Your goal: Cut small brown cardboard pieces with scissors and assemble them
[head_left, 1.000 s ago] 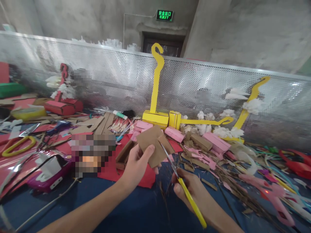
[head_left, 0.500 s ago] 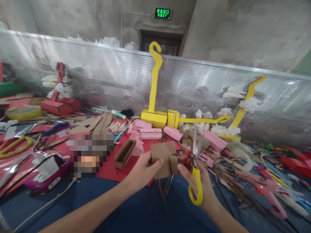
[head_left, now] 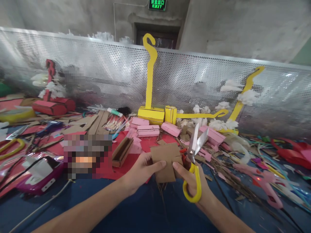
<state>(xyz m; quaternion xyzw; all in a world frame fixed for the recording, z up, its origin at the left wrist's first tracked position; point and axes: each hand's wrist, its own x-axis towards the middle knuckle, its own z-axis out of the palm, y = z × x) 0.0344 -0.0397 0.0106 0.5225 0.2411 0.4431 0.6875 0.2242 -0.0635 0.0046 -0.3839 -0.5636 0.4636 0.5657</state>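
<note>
Near the middle of the head view, my left hand (head_left: 142,170) pinches a squarish piece of brown cardboard (head_left: 163,151), thumb on top. My right hand (head_left: 203,184) has a pair of scissors (head_left: 191,152) hooked in it, with yellow and orange handle loops and the blades pointing up, partly apart. The right thumb also presses a smaller cardboard piece (head_left: 178,159) against the right side of the larger one. My right fingers are mostly hidden behind the cardboard and scissors. Just left of the hands, an open narrow cardboard box (head_left: 122,152) rests on red paper (head_left: 107,171).
Pink boxes (head_left: 148,130) and yellow hook-topped cardboard models (head_left: 151,114) stand behind the hands, before a perforated metal panel (head_left: 109,74). A pink glue gun (head_left: 267,186) with a lit red light lies right. At left are a purple power strip (head_left: 40,178) and a white cable (head_left: 46,204).
The smaller cardboard piece has moved left and now overlaps the larger one. My right hand and the scissors shifted slightly left with it. The whole view has tilted a little downward.
</note>
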